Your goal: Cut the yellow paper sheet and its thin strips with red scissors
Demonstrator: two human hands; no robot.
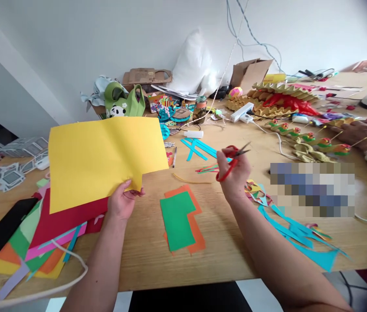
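My left hand (125, 201) grips a large sheet of yellow paper (102, 160) by its lower right part, where a corner has been cut out. The sheet is raised above the table. In my right hand (235, 177) is a pair of scissors (224, 171) with red handles, the blades pointing right and away from the paper. Between my arms lie a green paper piece (177, 221) and, partly hidden beneath it, orange paper (199, 234). A dark red sheet (66, 221) shows under the yellow one, on a pile of coloured paper.
Blue paper scraps (300, 238) lie right of my right arm. A white cable (73, 281) crosses the lower left. Another person's hand (359, 134) is at the right, by bird-like figures (325, 143) on sticks. A power strip (242, 112) and craft supplies line the back.
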